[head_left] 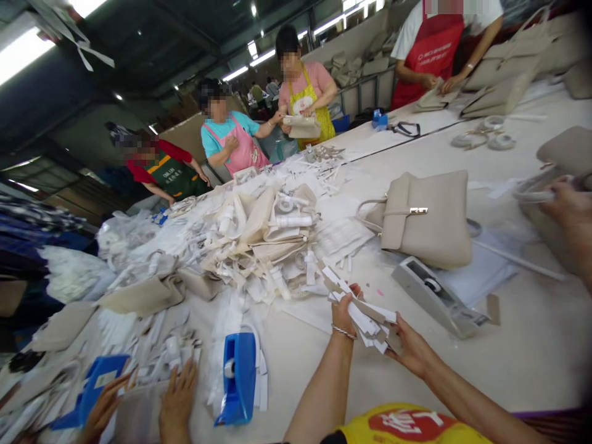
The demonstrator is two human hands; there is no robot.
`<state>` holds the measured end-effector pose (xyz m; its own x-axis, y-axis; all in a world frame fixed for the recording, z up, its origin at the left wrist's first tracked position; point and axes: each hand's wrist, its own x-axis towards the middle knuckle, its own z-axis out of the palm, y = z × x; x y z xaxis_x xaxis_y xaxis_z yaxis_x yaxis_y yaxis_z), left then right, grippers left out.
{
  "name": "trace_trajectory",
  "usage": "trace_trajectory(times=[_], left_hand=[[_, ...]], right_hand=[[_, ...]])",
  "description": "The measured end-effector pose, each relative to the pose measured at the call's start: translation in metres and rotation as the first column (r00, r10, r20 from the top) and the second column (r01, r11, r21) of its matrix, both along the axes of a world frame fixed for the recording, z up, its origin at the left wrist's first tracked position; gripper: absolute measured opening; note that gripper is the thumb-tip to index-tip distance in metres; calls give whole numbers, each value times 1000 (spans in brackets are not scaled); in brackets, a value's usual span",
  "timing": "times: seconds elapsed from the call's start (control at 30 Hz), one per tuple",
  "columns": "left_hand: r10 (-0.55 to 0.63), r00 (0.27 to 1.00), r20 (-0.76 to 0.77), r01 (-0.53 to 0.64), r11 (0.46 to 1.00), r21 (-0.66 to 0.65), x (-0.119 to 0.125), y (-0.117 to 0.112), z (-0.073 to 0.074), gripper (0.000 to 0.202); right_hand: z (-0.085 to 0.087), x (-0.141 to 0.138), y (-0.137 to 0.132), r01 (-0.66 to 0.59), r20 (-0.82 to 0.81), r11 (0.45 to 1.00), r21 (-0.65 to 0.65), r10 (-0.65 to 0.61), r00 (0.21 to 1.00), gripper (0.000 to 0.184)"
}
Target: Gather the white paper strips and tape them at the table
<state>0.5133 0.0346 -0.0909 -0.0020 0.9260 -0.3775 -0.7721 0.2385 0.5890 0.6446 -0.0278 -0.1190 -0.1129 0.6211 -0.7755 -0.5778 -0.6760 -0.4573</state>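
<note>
My left hand (343,316), a bracelet on its wrist, and my right hand (411,349) together hold a fanned bundle of white and beige strips (365,311) just above the white table (531,351). The left hand grips the bundle's near-left end and the right hand supports it from the lower right. A big heap of beige bag parts and white wrapped pieces (259,237) lies just beyond the bundle. A grey tape dispenser (437,296) sits to the right of my hands, and a beige handbag (425,216) lies behind it.
A blue tape dispenser (238,376) stands at the near left. A co-worker's two hands (178,394) rest on a beige piece beside it. Another person's hand (571,206) holds a bag at the right edge. Several aproned people work along the table's far side.
</note>
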Motion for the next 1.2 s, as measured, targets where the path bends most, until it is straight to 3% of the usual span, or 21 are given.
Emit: trace_trajectory(times=[0.17, 0.4, 0.53, 0.6, 0.73, 0.83, 0.93, 1.07, 1.2], left_hand=[[-69, 989, -130, 78, 995, 68, 6, 1, 11, 49], [-147, 969, -198, 167, 982, 90, 19, 6, 23, 45], [-161, 956, -247, 190, 977, 99, 16, 7, 20, 39], [-226, 934, -277, 257, 963, 82, 12, 4, 18, 35], [-452, 851, -269, 476, 879, 28, 10, -10, 16, 31], [-634, 718, -286, 657, 753, -19, 13, -24, 13, 29], [-726, 607, -323, 748, 659, -76, 16, -34, 8, 27], [-767, 551, -329, 785, 610, -107, 14, -39, -1, 24], [-769, 555, -317, 780, 613, -123, 10, -42, -8, 25]], right_hand=[[-2, 2, 14, -52, 5, 992, 114, 52, 999, 42], [-13, -22, 16, -77, -46, 960, 268, 93, 995, 27], [-10, -2, 11, -190, -57, 928, 319, 219, 974, 32], [-2, 18, 18, -231, 8, 918, 323, 241, 971, 35], [39, 49, 57, -211, 224, 860, 465, 116, 968, 41], [76, 54, 88, -250, 257, 805, 538, 126, 958, 40], [98, 49, 102, -329, 325, 776, 539, 169, 931, 35], [97, 41, 105, -369, 443, 768, 524, 124, 888, 26], [85, 50, 117, -202, 501, 792, 576, -147, 853, 33]])
